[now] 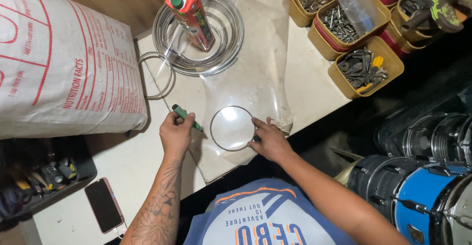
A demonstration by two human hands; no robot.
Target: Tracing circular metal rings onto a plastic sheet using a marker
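- Far left of my grips I see one white sack (64,58) with red print lying on the surface (132,161), one black tray of tools (46,173) below it, and one dark phone (103,204) lying flat near my left forearm.
- My left hand (176,134) has its grip closed around one green marker (187,117), the tip pointing down toward the clear plastic sheet (255,78) just right of that hand.
- Up and left of that grip one thin wire ring (156,75) lies on the surface; above it one coil of wire rings (199,33) carries one red carton (191,15) with a green cap.
- Between my two hands one metal ring (232,128) lies flat on the clear sheet, just beside the marker tip.
- My right hand (270,141) presses spread fingers on that ring's right edge; the grip is wide and flat, holding nothing.
- Up and right of it I count three yellow tubs (366,68) clearly, filled with screws and dark hardware; more containers behind are cut off.
- Lower right, several drums (418,191), one blue; I cannot count them surely.
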